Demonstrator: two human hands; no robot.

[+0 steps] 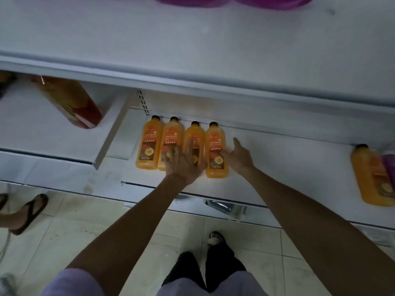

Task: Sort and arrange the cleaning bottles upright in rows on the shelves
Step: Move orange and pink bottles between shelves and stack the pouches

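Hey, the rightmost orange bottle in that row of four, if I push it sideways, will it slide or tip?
The rightmost bottle looks full to the neck, so probably heavy; pushed low it should slide on the smooth shelf. Tall and narrow, it might topple if pushed near the cap.

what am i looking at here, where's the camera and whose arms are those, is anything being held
No machine here: a person wears one camera on the head, looking down, so both arms are their own. On the white shelf, four orange bottles are lined up side by side. The left hand rests open, fingers spread, on the middle ones; the right hand touches the side of the rightmost of the four. Neither grips anything. Another orange bottle sits far right.
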